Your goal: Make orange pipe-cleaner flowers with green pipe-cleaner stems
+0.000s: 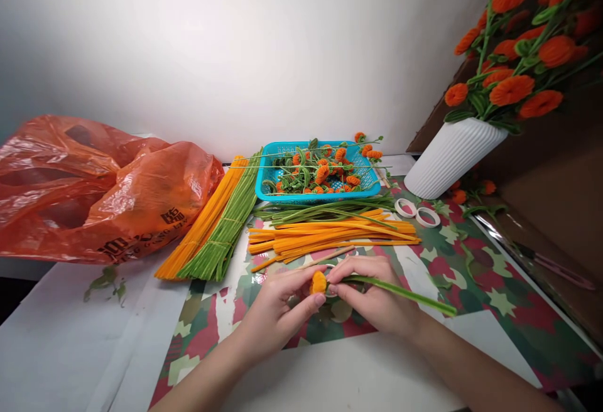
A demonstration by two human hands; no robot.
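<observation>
Between my two hands is a small yellow-orange pipe-cleaner flower (318, 282). My left hand (282, 308) pinches its head between thumb and fingers. Just to the right of the flower, my right hand (377, 292) is closed with thumb and fingertips on the base of green pipe-cleaner stems (414, 295), which stick out rightward past the hand. Beyond my hands lie loose orange pipe cleaners (334, 234) in a spread pile, with dark green pipe cleaners (325, 210) behind them. A thin stick (330, 256) lies close to my fingertips.
A blue basket (320, 198) holds orange flowers and green pieces. Left are bundled yellow and green pipe cleaners (226, 230) and an orange plastic bag (141, 198). Right are two tape rolls (428, 216), a white vase (452, 157) of orange flowers, and pink-handled scissors (560, 269).
</observation>
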